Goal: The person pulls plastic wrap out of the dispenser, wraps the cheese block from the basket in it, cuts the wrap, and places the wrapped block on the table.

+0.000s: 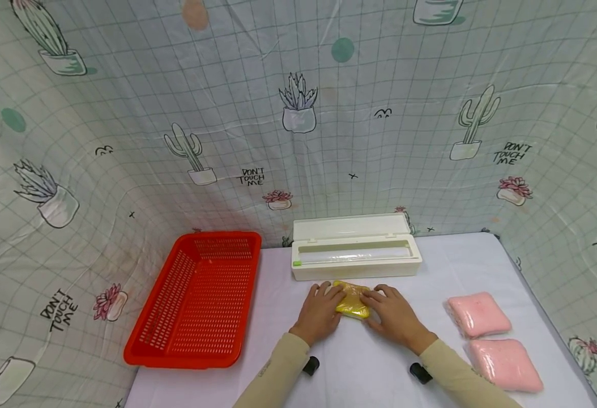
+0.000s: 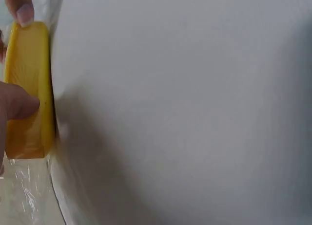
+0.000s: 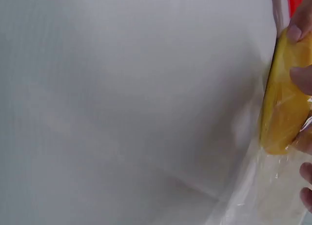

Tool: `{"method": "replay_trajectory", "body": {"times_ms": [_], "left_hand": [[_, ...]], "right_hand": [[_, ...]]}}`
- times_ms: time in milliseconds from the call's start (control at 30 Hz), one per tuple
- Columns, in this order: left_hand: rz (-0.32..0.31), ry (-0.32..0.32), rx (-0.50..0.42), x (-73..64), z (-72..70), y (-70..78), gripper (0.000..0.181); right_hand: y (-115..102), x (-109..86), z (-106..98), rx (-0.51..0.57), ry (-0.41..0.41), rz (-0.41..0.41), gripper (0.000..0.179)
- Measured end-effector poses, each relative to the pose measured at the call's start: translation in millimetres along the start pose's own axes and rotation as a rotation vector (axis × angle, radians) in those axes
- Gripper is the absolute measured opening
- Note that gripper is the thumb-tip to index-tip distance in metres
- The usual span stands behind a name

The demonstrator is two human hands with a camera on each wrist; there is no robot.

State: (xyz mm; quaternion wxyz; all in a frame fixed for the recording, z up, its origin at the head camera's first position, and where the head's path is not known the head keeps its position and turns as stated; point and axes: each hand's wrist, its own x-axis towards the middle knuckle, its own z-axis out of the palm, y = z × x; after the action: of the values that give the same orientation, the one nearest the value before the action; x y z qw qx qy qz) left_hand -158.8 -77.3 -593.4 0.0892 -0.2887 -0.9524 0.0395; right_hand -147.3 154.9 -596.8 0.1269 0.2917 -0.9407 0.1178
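Observation:
A flat yellow block (image 1: 352, 300) in shiny clear film lies on the white table, in front of a long white box. My left hand (image 1: 321, 311) holds its left end; in the left wrist view the thumb (image 2: 22, 102) presses on the block's side. From the other end my right hand (image 1: 397, 320) grips it, fingers bent over the edge. Loose clear film (image 2: 29, 186) stretches out beyond the block in the left wrist view. The right wrist view also shows film (image 3: 278, 186) by the fingertips. Some fingers are cut off by the wrist frames.
Behind the hands stands the white film box (image 1: 357, 272), lid raised, a roll (image 1: 354, 255) inside. A red perforated basket (image 1: 250, 294) sits at left. Two pink film-wrapped packs (image 1: 482, 314) lie at right. Patterned cloth (image 1: 329, 164) hangs behind the table.

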Motion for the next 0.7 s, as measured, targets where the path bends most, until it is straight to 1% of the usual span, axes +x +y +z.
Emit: {"method": "replay_trajectory", "body": {"times_ms": [100,233,400,500,600,633,700], "left_hand": [[0.042,0.006,-0.021,0.1,-1.5,-5.5,0.05],[0.089,0.0,-0.056,1.4,-4.4,-12.3,0.05],[0.114,-0.002,-0.134,2.9,-8.3,-14.5,0.048],[0.115,0.015,-0.17,1.6,-8.6,-14.2,0.051],[0.115,0.036,-0.177,-1.3,-8.6,-12.3,0.053],[0.115,0.04,-0.168,-2.5,-8.2,-11.3,0.053],[0.116,0.048,-0.144,-5.3,-7.3,-9.0,0.054]], "right_hand": [[-5,-0.6,-1,-0.015,0.01,-0.014,0.049],[-13,-2.6,-3,-0.025,0.043,-0.044,0.044],[-20,-5.2,-5,0.003,0.088,-0.064,0.039],[-20,-4.2,-6,0.05,0.092,-0.034,0.027],[-14,-2.5,-10,0.116,0.1,0.001,0.013],[-11,-2.1,-10,0.143,0.1,0.007,0.012],[-4,-1.7,-13,0.185,0.09,0.004,0.021]]}}
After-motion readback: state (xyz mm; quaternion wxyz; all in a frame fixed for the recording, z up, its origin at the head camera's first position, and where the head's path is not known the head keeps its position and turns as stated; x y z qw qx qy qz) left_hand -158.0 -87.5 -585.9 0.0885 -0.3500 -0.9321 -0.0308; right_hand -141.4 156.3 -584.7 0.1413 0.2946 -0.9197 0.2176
